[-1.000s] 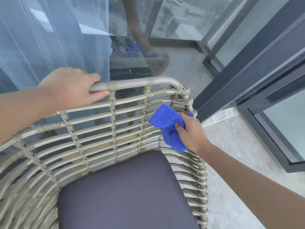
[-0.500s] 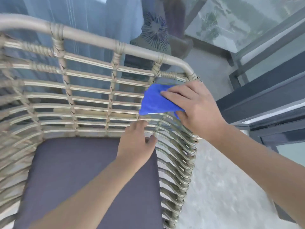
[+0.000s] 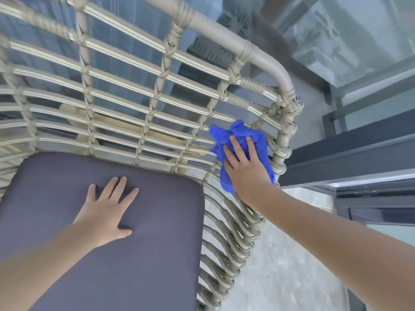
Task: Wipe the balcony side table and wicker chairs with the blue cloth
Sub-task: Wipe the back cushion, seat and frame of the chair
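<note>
Blue and bunched, the crumpled microfibre cloth point(image 3: 242, 151) lies against the inner right side of the beige woven wicker chair point(image 3: 157, 102), where the backrest curves into the side rail; its long axis runs from the upper left down toward the lower right, following the slope of the weave. The right hand point(image 3: 246, 167) presses it there with straight, slightly spread fingers point(image 3: 234, 145) laid flat over the fabric. The left hand point(image 3: 107, 212) rests palm down on the dark grey seat cushion point(image 3: 146, 254), fingers apart and straight, holding nothing. Pale mottled stone floor point(image 3: 280, 265) shows below the chair on the right. Behind stand glass panels point(image 3: 359, 37) in dark grey metal frames point(image 3: 348, 158). Visible are one chair, one cushion, one cloth and two hands.
</note>
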Available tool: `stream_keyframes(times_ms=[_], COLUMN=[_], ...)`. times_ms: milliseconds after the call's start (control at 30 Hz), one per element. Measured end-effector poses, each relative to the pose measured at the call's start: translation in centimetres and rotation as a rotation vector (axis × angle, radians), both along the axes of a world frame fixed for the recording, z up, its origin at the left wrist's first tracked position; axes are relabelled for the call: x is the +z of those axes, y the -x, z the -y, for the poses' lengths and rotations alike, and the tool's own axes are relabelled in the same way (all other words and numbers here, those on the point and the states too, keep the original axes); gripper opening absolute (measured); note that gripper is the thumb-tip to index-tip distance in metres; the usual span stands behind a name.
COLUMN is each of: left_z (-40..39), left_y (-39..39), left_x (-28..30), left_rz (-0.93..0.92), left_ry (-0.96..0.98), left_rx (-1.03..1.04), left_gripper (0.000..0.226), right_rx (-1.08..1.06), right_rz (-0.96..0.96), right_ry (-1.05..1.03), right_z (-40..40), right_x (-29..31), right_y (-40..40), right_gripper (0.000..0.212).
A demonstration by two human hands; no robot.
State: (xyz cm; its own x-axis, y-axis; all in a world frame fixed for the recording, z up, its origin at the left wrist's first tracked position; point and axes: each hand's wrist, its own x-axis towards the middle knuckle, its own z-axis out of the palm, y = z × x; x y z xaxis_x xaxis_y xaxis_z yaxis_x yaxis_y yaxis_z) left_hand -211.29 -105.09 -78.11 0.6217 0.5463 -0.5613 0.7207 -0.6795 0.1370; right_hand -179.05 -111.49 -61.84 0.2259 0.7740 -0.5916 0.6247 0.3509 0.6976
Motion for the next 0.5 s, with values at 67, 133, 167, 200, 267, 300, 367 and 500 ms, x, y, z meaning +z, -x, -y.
stream_keyframes(times_ms=[67,133,167,200,267,300,367,500], left_z=[0.5,1.2,1.4,1.5,1.5,1.4,1.3,1.0], left_y=[-0.2,-1.1,-1.4,-1.6,-1.7,-1.7,-1.6,-1.7], left_x=[-1.1,-1.4,-1.3,-1.1,-1.0,-1.0,-1.0,-1.0], left_rz=[0.037,-0.01,-0.051,-0.086,-0.107,-0.108,-0.125,-0.133], left_ry=[-0.023,0.003,0.012,0.021,0.028,0.028,0.029,0.024], left_rx=[0.014,-0.015,-0.028,-0.037,-0.039,-0.032,-0.026,-0.044], left_gripper=[0.123,0.128,0.128,0.128,0.128,0.127,0.127,0.126], right_rx=[-0.008,-0.021,-0.027,-0.028,-0.04,-0.046,-0.08,-0.28], right_rz=[0.036,0.058,0.063,0.067,0.072,0.077,0.08,-0.012], right_ry=[0.012,0.032,0.053,0.082,0.135,0.154,0.17,0.105], right_z=[-0.1,0.4,0.7,1.0,1.1,1.0,0.3,-1.4], right_x=[-0.4,-0.5,-0.6,-0.8,-0.8,-0.9,-0.8,0.9], right_y=[0.3,0.7,0.7,0.9,1.4,1.7,2.4,3.6], right_gripper=[0.096,0.1,0.099,0.097,0.089,0.084,0.073,0.059])
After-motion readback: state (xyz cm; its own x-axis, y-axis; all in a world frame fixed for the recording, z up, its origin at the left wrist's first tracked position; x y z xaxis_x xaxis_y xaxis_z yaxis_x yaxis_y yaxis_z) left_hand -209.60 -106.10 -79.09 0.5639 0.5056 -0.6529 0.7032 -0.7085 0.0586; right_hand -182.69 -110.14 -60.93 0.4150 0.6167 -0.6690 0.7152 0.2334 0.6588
